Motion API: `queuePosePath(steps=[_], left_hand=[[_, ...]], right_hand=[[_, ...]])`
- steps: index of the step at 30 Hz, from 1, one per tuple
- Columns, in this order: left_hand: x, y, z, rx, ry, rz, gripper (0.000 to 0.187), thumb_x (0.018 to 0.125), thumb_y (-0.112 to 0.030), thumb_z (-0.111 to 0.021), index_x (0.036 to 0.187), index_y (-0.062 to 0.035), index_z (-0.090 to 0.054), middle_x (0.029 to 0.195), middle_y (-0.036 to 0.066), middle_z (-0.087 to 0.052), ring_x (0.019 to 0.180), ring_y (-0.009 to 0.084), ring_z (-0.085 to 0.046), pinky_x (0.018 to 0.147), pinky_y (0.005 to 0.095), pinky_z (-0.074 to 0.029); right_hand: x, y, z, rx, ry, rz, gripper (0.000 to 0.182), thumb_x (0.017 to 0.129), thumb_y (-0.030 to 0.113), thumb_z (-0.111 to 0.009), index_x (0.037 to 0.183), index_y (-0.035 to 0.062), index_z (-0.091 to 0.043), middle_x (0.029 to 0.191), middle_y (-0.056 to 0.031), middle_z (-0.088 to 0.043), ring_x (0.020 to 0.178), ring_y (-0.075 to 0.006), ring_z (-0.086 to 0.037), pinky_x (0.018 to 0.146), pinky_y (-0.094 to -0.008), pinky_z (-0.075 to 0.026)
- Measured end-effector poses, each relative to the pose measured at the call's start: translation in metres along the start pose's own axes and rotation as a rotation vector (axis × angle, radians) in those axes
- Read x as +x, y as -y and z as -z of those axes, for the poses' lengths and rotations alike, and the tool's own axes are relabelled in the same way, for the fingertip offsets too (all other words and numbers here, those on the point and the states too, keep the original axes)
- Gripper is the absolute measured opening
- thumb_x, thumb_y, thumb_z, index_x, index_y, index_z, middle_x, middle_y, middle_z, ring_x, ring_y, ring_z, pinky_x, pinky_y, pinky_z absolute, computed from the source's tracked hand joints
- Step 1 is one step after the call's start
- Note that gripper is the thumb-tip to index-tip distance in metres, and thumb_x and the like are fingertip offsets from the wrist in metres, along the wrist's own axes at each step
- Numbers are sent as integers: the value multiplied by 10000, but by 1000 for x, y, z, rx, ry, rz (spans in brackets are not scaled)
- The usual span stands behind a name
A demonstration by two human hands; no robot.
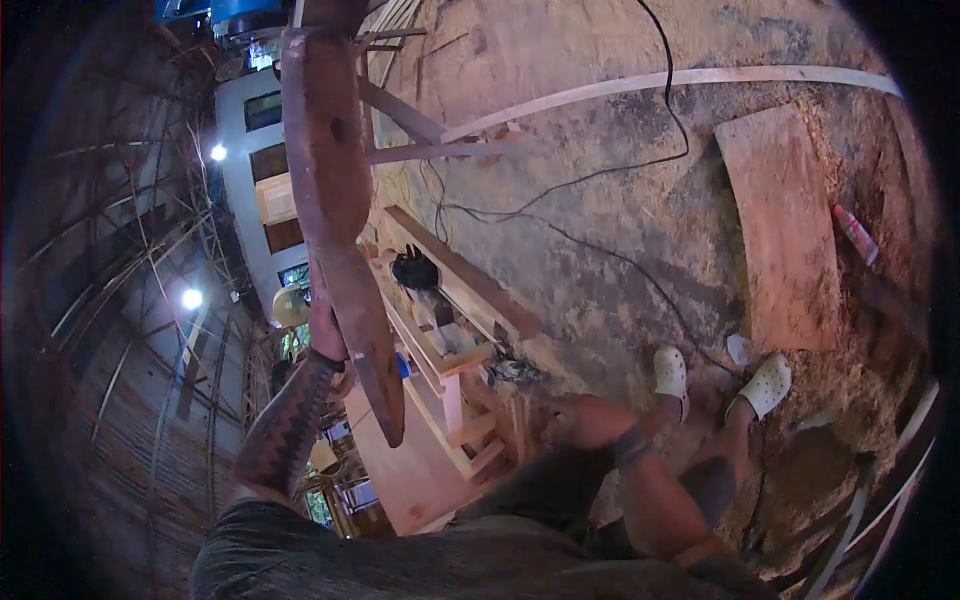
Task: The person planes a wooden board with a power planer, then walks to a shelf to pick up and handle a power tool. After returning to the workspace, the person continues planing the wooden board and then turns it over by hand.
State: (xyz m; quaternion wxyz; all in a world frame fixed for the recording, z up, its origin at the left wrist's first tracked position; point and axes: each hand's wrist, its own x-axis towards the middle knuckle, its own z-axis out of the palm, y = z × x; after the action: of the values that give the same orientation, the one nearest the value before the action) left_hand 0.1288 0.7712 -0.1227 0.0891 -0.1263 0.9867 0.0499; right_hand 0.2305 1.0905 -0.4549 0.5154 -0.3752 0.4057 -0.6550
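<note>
A long, shaped piece of dark wood (pixel 335 170) runs from the top of the view down to a narrow end near the middle left. My left hand (pixel 325 318), below a patterned forearm, is closed around its side, partly hidden behind the wood. My right hand (pixel 590 421), with a band at the wrist, hangs low over the floor between the bench and my feet. Its fingers are blurred, and whether they hold anything does not show.
A wooden bench (pixel 465 360) bears a black glove-like item (pixel 415 268). A dark cable (pixel 625 262) crosses the floor. A broad wooden board (pixel 785 230) lies at the right near a red bottle (pixel 856 236) and my pale clogs (pixel 768 386). Lit lamps hang at the left.
</note>
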Motion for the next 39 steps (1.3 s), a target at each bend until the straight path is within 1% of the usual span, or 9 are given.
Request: queuePosePath(steps=[13, 16, 19, 22, 29, 31, 32, 35, 39], left_hand=[[6, 28, -4, 221, -105, -186, 774, 1030, -371, -472, 1628, 27, -183, 1678, 221, -253, 1556, 305, -243, 1246, 384, -229], [14, 3, -12, -266, -156, 83, 893, 979, -391, -514, 1634, 59, -106, 1718, 232, -121, 1603, 332, -97, 1285, 379, -96], [8, 4, -11, -114, -137, 56, 964, 962, -505, -597, 1645, 0, -142, 1717, 236, -114, 1599, 394, -65, 1279, 499, -78], [4, -16, -5, -11, -114, 236, 995, 947, -593, -610, 1660, -75, -148, 1724, 214, -106, 1591, 408, -101, 1245, 629, -50], [3, -17, -7, -149, -176, 241, 1085, 891, -728, -591, 1666, -115, -143, 1733, 173, -113, 1591, 394, -121, 1219, 689, -20], [6, -9, -21, -129, -282, 201, 1114, 870, -761, -582, 1666, -116, -142, 1734, 163, -121, 1590, 385, -137, 1222, 685, -20], [4, -12, -10, -114, -246, 243, 1116, 867, -766, -579, 1664, -114, -150, 1736, 156, -125, 1591, 379, -144, 1222, 686, -17], [-4, -23, 27, -117, -160, 320, 1116, 859, -776, -573, 1660, -108, -176, 1733, 148, -152, 1588, 381, -157, 1221, 695, -18], [-17, -21, 35, -219, -144, 282, 1092, 857, -775, -575, 1647, -102, -239, 1722, 146, -201, 1586, 392, -153, 1216, 712, -30]], right_hand=[[-4, -24, -28, -221, 145, -177, 662, 886, 398, -707, 1435, 57, -568, 1452, -233, -575, 1283, -394, -605, 1069, -464, -492], [-17, 5, -29, -289, 308, -435, 650, 893, 424, -712, 1404, 41, -588, 1431, -223, -586, 1268, -372, -616, 1066, -457, -494], [-32, 26, -42, -373, 338, -531, 616, 906, 409, -708, 1385, 37, -599, 1372, -214, -614, 1221, -365, -635, 1040, -456, -506], [-54, 58, -49, -472, 354, -629, 583, 919, 394, -704, 1365, 32, -610, 1313, -204, -642, 1174, -358, -654, 1014, -455, -519], [-80, 201, 26, -735, 340, -868, 506, 949, 360, -696, 1320, 22, -635, 1174, -182, -708, 1064, -342, -698, 954, -452, -548], [-65, 250, 30, -852, 39, -825, 485, 957, 350, -693, 1307, 19, -642, 1135, -176, -726, 1033, -337, -710, 937, -451, -556], [-61, 269, 19, -850, -356, -698, 408, 959, 307, -707, 1229, 6, -659, 1023, -156, -736, 942, -353, -715, 879, -436, -572], [0, 340, 7, -815, -814, -139, 399, 902, 279, -751, 1182, 5, -674, 971, -184, -703, 891, -368, -684, 823, -438, -563], [71, 424, -5, -1257, -562, -39, 518, 873, 306, -768, 1254, -11, -620, 1156, -199, -642, 1068, -410, -620, 929, -488, -520]])
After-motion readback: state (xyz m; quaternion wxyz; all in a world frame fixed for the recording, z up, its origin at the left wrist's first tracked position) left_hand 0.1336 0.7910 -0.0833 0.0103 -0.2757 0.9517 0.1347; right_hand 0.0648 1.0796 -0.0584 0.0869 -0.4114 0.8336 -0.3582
